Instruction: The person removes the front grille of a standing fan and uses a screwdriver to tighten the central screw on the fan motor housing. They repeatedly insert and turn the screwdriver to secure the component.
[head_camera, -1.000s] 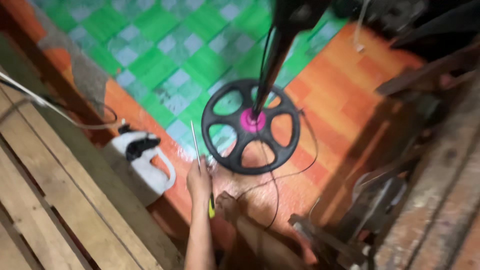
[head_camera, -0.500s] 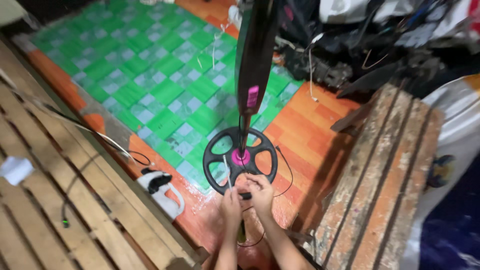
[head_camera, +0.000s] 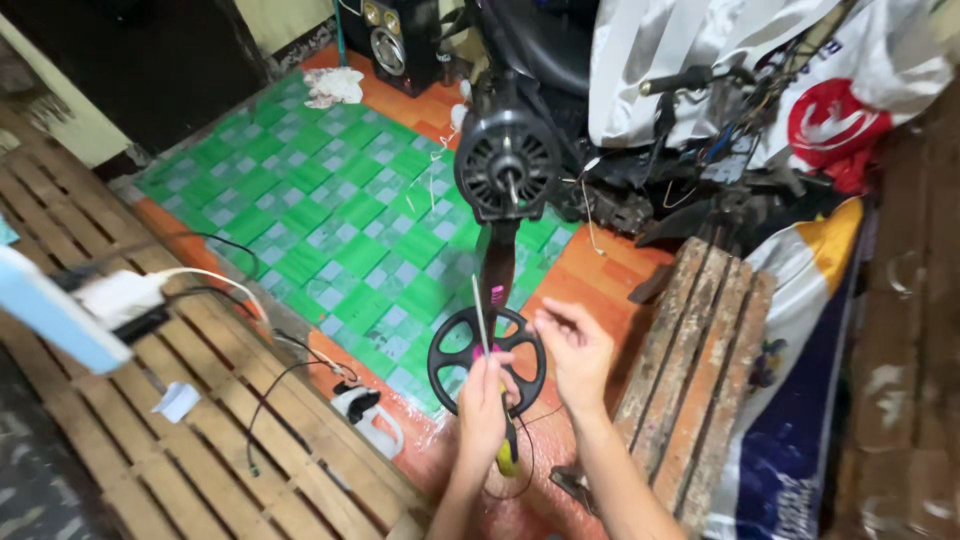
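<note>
I held a screwdriver (head_camera: 492, 400) upright in my left hand (head_camera: 485, 405), fist wrapped around its yellow-green handle, the thin metal shaft pointing up past the stand fan (head_camera: 505, 200). My right hand (head_camera: 578, 350) hovered just beside it, fingers loosely curled and pinched together as if on something very small; I could not tell whether anything sat between them.

The fan stood on the floor in front of me, stripped down: no blades or guard on it, only the round black ribbed motor housing (head_camera: 507, 160) with its bare spindle sticking out. Its dark column ran down to a black spoked ring base (head_camera: 487, 360) with a pink hub, just behind my hands. So the dismantling looked well along to me, while the motor and stand remained joined.

The floor was glossy orange, with a green-and-white checkered mat (head_camera: 330, 220) spread over it. Rough wooden slats (head_camera: 150, 420) lay to my left, carrying a white power strip (head_camera: 120, 297) and black cables. A weathered pallet (head_camera: 690, 370) leaned to my right, against printed plastic sacks (head_camera: 800, 400).
</note>
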